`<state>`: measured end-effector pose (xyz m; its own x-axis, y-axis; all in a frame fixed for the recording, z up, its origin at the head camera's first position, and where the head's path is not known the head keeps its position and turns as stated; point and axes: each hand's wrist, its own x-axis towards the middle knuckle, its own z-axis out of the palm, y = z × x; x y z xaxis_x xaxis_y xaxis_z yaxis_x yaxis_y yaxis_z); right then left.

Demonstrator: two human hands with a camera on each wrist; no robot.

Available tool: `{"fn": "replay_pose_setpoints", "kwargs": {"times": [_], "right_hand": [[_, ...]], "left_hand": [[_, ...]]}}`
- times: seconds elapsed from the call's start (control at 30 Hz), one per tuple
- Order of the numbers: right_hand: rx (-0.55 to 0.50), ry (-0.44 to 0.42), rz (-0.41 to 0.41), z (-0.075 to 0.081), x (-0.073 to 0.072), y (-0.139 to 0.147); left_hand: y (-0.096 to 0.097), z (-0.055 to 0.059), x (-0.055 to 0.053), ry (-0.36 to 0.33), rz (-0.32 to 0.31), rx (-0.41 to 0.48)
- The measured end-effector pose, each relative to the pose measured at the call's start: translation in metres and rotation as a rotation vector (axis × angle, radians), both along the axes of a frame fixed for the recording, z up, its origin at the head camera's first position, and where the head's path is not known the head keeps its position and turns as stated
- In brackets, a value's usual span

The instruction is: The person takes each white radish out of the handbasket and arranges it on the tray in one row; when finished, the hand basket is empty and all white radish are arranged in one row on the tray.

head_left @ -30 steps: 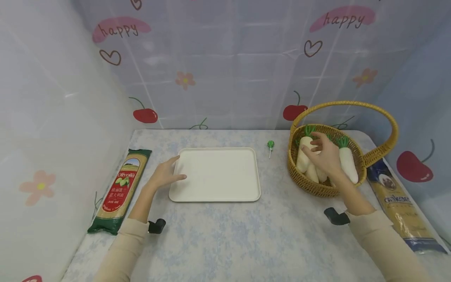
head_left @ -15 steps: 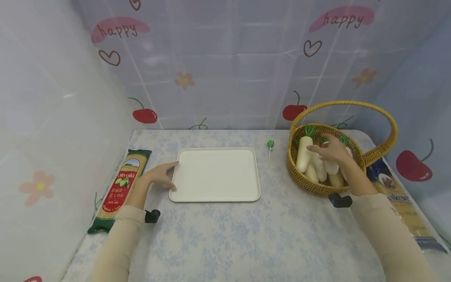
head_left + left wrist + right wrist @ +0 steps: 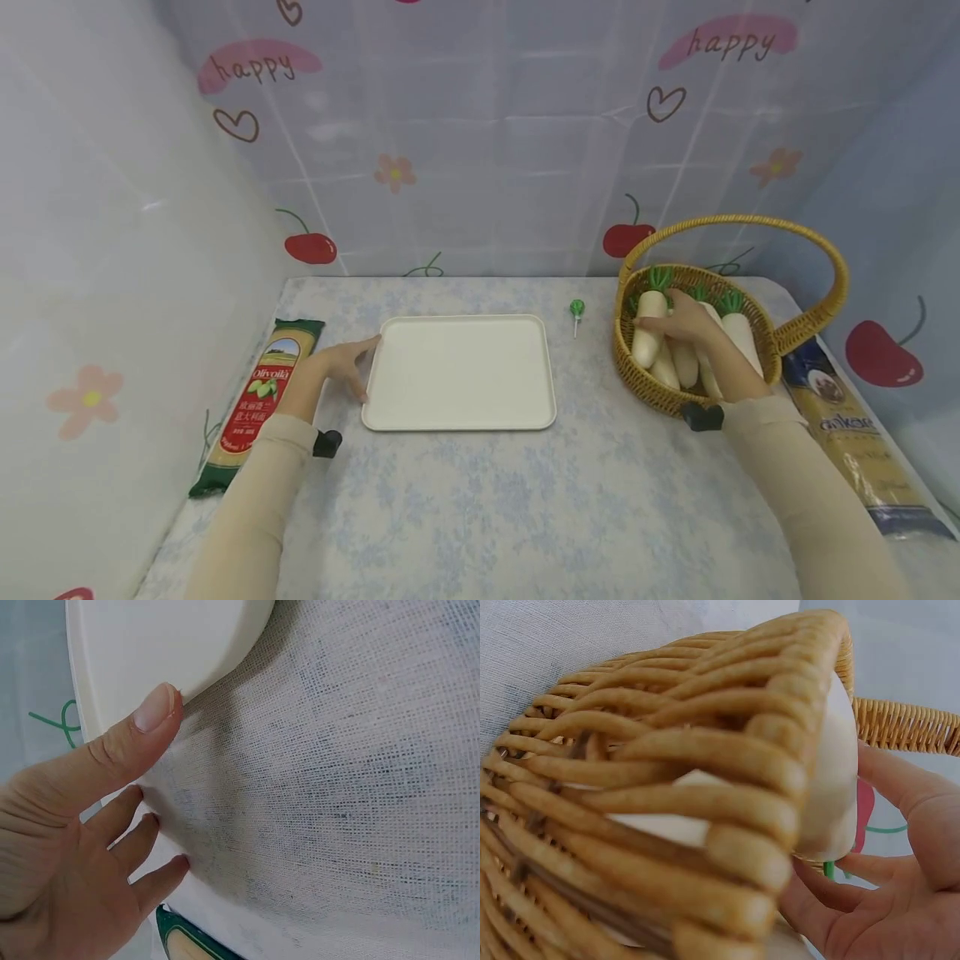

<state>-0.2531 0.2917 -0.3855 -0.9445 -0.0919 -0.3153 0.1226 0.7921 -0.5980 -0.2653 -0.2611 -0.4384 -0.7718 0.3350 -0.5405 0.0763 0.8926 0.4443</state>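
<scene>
My right hand point(image 3: 686, 321) reaches into the wicker basket point(image 3: 636, 387) and grips the leftmost white radish point(image 3: 647, 346), thumb on one side and fingers on the other. In the right wrist view the basket's wall hides much of that radish point(image 3: 832, 780). Several more white radishes with green tops lie in the basket beside it. My left hand point(image 3: 341, 364) is at the left edge of a white rectangular tray point(image 3: 459, 373), thumb and fingers spread. Its thumb tip meets the tray's near left corner in the left wrist view.
A green lollipop point(image 3: 576, 308) lies between tray and basket. A red and green spaghetti pack point(image 3: 258, 387) lies on the left, partly behind my left forearm. Right of the basket is a blue and yellow pasta pack point(image 3: 851, 437). The basket's tall handle point(image 3: 731, 219) arches over it.
My right hand has moved left inside the basket and now holds the leftmost radish. My left hand has drawn back from over the tray to its left edge.
</scene>
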Motion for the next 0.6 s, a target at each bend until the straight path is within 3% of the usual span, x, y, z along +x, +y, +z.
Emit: {"fn": "replay_pose_setpoints", "kwargs": {"times": [0.37, 0.6], "right_hand": [[0.018, 0.006, -0.022, -0.001, -0.006, -0.003], [-0.056, -0.012, -0.072, 0.000, -0.007, -0.002]], "left_hand": [[0.010, 0.004, -0.004, -0.015, 0.037, -0.056], [0.015, 0.007, -0.005, -0.024, 0.056, -0.135]]}}
